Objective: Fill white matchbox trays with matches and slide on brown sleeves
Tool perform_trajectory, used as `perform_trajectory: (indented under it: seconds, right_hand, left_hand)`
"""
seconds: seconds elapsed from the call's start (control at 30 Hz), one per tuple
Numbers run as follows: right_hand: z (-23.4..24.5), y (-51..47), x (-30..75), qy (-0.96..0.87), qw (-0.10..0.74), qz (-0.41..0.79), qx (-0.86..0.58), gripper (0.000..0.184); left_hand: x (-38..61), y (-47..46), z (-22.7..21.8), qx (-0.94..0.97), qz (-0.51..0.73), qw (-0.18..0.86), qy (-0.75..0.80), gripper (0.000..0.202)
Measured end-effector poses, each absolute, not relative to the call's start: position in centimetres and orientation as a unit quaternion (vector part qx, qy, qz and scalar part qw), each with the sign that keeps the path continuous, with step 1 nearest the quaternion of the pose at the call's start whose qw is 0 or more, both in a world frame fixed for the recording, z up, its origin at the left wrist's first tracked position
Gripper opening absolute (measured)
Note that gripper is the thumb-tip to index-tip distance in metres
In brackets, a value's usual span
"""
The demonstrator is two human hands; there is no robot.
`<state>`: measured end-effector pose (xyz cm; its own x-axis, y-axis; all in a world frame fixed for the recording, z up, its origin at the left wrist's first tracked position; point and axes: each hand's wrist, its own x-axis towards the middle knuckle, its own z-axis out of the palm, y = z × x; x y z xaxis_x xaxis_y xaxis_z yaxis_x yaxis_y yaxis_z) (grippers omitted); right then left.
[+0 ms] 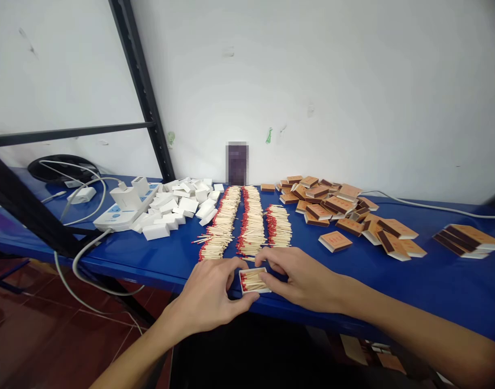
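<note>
A small white matchbox tray (pixel 265 291) sits at the front of the blue tabletop, filled with red-headed matches (pixel 251 281). My left hand (pixel 211 294) grips the tray's left end between thumb and fingers. From the right, my right hand (pixel 304 278) closes on the tray, its thumb over the matches and its index finger at the far edge. Just beyond my hands lie loose matches in a left row (pixel 225 216), a middle row (pixel 252 219) and a shorter right row (pixel 279 227), heads to the left.
White empty trays (pixel 178 202) are heaped at left, beside a power strip (pixel 121 213) with chargers and cables. Brown matchbox sleeves (pixel 328 202) are piled at right, with a small stack (pixel 468 240) farther right. A black metal frame (pixel 140 75) rises at left. Behind is a white wall (pixel 332 81).
</note>
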<state>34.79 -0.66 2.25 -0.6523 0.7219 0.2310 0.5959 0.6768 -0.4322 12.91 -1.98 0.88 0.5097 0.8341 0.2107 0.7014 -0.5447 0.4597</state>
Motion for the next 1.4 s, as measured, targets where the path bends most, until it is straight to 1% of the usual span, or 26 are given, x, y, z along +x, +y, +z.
perform_trajectory:
  seconds: [0.1,0.2,0.27,0.37,0.47,0.57,0.67,0.83,1.03,1.17,1.27,1.4]
  right_hand:
    - [2.3,-1.1,34.8,-0.917,0.193,0.160,-0.310,0.021]
    - [2.3,-1.5,34.7,-0.945,0.144,0.138,-0.258,0.029]
    - [2.3,-1.7,34.8,-0.953,0.116,0.110,-0.257,0.031]
    - [2.3,-1.5,35.0,-0.953,0.116,0.096,-0.262,0.029]
    - [2.3,-1.0,35.3,-0.941,0.176,0.115,-0.265,0.030]
    - [2.1,-0.1,35.8,-0.913,0.224,0.099,-0.326,0.024]
    - [1.7,0.7,36.0,-0.899,0.208,0.080,-0.378,0.018]
    - [1.2,1.3,35.7,-0.886,0.173,0.097,-0.418,0.016]
    - [1.0,1.3,35.3,-0.878,0.163,0.119,-0.434,0.011]
    - [1.1,1.1,35.4,-0.878,0.144,0.112,-0.443,0.009]
    - [1.3,1.0,35.5,-0.876,0.144,0.114,-0.446,0.009]
    - [1.6,1.0,35.0,-0.867,0.174,0.111,-0.454,0.012]
  left_hand:
    - [12.9,-2.0,0.9,0.855,0.211,0.152,0.448,0.024]
    - [12.9,-2.0,0.9,0.856,0.215,0.156,0.444,0.020]
    - [12.9,-2.0,0.9,0.856,0.217,0.158,0.442,0.020]
    - [13.0,-2.0,0.8,0.858,0.217,0.150,0.442,0.023]
    - [13.0,-2.0,0.8,0.860,0.216,0.138,0.442,0.027]
    - [12.9,-2.0,0.8,0.860,0.212,0.140,0.443,0.028]
    - [12.7,-2.0,0.9,0.860,0.205,0.153,0.441,0.029]
    - [12.6,-2.0,1.1,0.863,0.205,0.159,0.433,0.030]
    - [12.6,-2.1,0.9,0.865,0.206,0.157,0.430,0.030]
    - [12.5,-2.0,0.9,0.867,0.205,0.156,0.427,0.030]
    - [12.6,-2.0,0.9,0.865,0.203,0.158,0.430,0.029]
    - [12.6,-1.9,0.9,0.866,0.206,0.157,0.428,0.029]
